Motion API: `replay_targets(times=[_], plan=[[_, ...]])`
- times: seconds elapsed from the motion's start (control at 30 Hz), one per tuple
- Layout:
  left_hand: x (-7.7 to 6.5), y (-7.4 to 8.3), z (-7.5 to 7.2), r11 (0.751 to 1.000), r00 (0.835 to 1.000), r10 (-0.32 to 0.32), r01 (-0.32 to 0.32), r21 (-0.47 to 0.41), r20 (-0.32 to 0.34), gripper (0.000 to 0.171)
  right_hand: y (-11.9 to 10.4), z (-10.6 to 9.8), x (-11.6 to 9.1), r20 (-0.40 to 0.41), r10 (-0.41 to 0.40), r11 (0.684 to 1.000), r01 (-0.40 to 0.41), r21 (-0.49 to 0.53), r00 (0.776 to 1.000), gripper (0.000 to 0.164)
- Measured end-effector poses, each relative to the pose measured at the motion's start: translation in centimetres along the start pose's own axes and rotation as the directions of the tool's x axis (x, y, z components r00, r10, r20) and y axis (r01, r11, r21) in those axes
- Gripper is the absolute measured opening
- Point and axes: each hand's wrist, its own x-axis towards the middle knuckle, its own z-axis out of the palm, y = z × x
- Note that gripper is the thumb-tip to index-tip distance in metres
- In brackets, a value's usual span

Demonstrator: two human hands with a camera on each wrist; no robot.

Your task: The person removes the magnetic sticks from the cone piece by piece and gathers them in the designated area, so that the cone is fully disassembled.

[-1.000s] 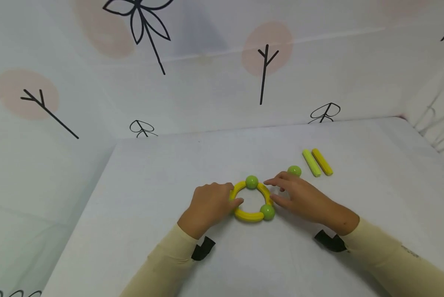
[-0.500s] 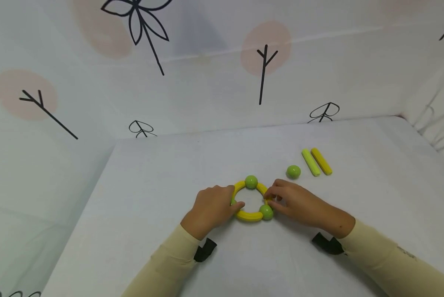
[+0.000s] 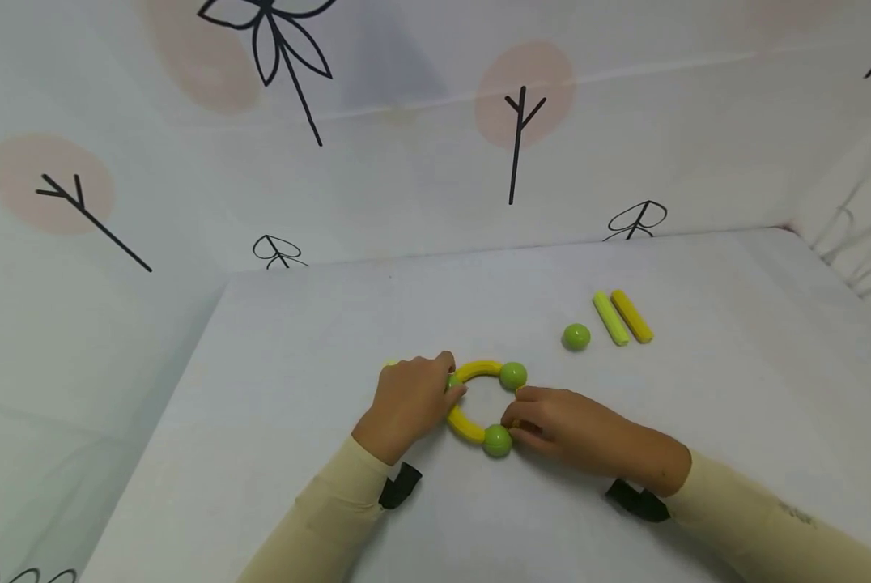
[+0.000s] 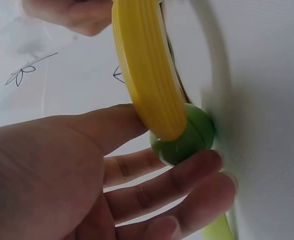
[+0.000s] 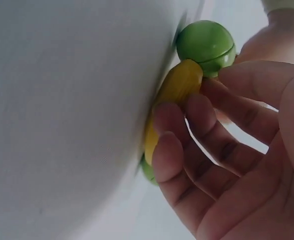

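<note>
A toy ring of yellow curved rods point(image 3: 468, 425) joined by green balls point(image 3: 497, 441) lies flat on the white table point(image 3: 297, 324). My left hand point(image 3: 410, 401) grips its left side, thumb against the end of a rod point(image 4: 149, 70) and fingers curled by a green ball point(image 4: 187, 142). On the opposite side my right hand point(image 3: 574, 429) pinches the ring, hiding most of the yellow rod there. The right wrist view has its fingertips on that rod point(image 5: 179, 87), with the thumb beside a ball point(image 5: 205, 45).
Behind my right hand lies a loose green ball point(image 3: 577, 337). Farther back, a light green stick point(image 3: 610, 318) and a yellow stick point(image 3: 632, 317) lie side by side. A light green piece point(image 4: 219, 230) shows past my left fingers. White printed cloth point(image 3: 421, 178) rises behind the table.
The ring has turned clockwise, its top ball shifting right and its lower right ball moving left and nearer. My right hand has come down from near the loose ball onto the ring.
</note>
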Motion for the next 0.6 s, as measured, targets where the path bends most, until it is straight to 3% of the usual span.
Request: replay_targets(times=[0.37, 0.47, 0.6], plan=[[0.1, -0.2, 0.1, 0.999, 0.999, 0.023, -0.024, -0.027, -0.024, 0.031, -1.9, 0.7, -0.4, 0.07, -0.076, 0.996, 0.078, -0.03, 0.995, 0.021], [0.2, -0.2, 0.2, 0.999, 0.999, 0.031, -0.032, -0.03, -0.028, 0.03, -1.9, 0.7, -0.4, 0.017, -0.091, 0.995, 0.092, -0.042, 0.996, 0.019], [0.3, -0.2, 0.4, 0.998, 0.998, 0.051, -0.052, -0.039, -0.041, 0.031, -1.7, 0.6, -0.2, -0.113, -0.067, 0.993, 0.055, -0.1, 0.991, 0.017]])
